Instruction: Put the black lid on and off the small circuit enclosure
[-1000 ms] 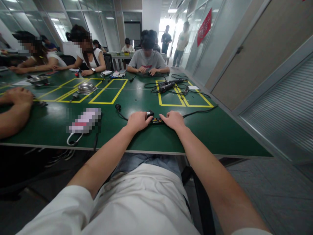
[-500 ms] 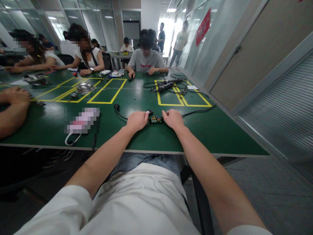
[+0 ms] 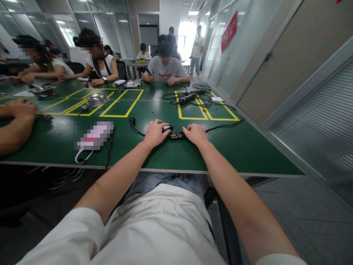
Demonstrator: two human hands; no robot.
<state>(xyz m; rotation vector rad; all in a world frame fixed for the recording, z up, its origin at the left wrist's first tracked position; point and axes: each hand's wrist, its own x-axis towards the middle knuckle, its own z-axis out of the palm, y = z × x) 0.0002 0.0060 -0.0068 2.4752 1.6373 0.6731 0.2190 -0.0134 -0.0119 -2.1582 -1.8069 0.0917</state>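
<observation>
My left hand (image 3: 156, 133) pinches a small black cover (image 3: 167, 127) that has a white label, its fingers bent over the far side. Just nearer to me lies an opened black case (image 3: 177, 136) with a circuit board and round copper-coloured parts inside. At its right end my right hand (image 3: 195, 134) is closed, thumb and curled fingers against the case; their exact grip is partly hidden. A black cable (image 3: 224, 125) runs out to the right from behind this hand. Left of my left hand, a short black cord ends in a plug (image 3: 132, 120).
A blurred pinkish object (image 3: 95, 136) with a white loop lies to the left, near another person's arm (image 3: 18, 121). Farther off are a metal bowl (image 3: 97, 99), yellow tape rectangles and tangled black cables with dark rods (image 3: 193, 95). The table's front edge (image 3: 176, 171) is close to me.
My left hand has shifted slightly and its fingers have risen over the black cover, which has turned so its label shows more. My right hand stays put. The person opposite has raised one hand.
</observation>
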